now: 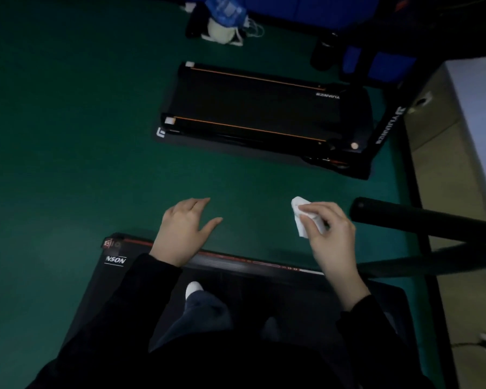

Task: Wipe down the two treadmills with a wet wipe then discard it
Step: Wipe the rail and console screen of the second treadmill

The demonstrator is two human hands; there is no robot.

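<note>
I stand on the near black treadmill (115,279), which has a red side stripe; its deck runs under my feet. A second black treadmill (253,108) with orange side stripes lies further off on the green floor. My right hand (330,237) pinches a crumpled white wet wipe (299,217) in the air above the floor between the two machines. My left hand (184,231) hovers with fingers spread and holds nothing, just past the near treadmill's edge.
A black handrail (421,217) of the near treadmill juts in from the right. The far treadmill's upright post (387,124) rises at its right end. A white bag and a blue object (225,21) sit at the back. A pale floor strip (443,153) runs along the right.
</note>
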